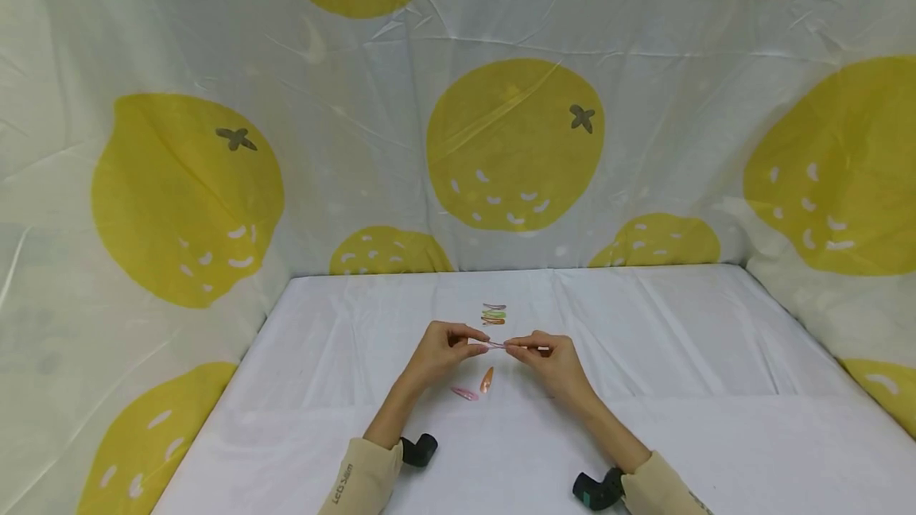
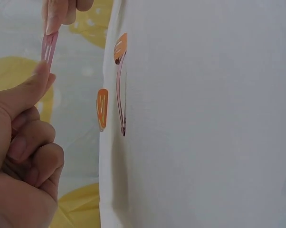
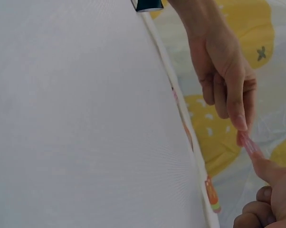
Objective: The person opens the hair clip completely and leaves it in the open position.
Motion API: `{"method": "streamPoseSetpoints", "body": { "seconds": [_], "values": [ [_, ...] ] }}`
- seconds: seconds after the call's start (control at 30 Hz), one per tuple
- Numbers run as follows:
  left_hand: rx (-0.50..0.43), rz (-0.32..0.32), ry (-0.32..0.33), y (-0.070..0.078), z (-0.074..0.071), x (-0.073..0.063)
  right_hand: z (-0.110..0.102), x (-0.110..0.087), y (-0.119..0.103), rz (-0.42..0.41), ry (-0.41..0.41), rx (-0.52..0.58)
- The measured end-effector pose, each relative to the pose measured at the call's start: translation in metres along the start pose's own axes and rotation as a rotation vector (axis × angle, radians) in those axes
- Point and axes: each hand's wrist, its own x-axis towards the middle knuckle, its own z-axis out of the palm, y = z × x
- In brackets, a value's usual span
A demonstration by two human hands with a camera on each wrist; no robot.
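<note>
Both hands meet over the table at a pink snap hair clip (image 1: 495,346), raised off the cloth. One end is pinched between thumb and finger of my left hand (image 1: 438,352); my right hand (image 1: 556,364) pinches the other. In the left wrist view, slots show in the pink body of the held clip (image 2: 49,47), and the left hand's other fingers are curled under. Below the hands on the cloth lie an orange hair clip (image 1: 487,380) and another pink hair clip (image 1: 465,393). Fingertips hide both ends of the held clip.
Just beyond the hands, several hair clips in purple, green and orange lie stacked in a short column (image 1: 494,315). White cloth covers the table (image 1: 322,356). A lemon-print curtain (image 1: 358,141) rises behind and at both sides. Black wrist devices (image 1: 421,450) sit by the sleeves.
</note>
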Motion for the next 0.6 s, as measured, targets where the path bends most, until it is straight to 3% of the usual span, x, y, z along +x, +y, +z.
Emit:
{"method": "streamPoseSetpoints", "body": {
  "seconds": [0.23, 0.6],
  "values": [
    [0.063, -0.005, -0.008, 0.0000, 0.0008, 0.0019, -0.0002, 0.0005, -0.0038, 0.091, 0.054, -0.009],
    [0.205, -0.016, -0.030, 0.0015, -0.0006, 0.0092, 0.0021, 0.0064, -0.0045, 0.242, 0.047, -0.044]
  ]
}}
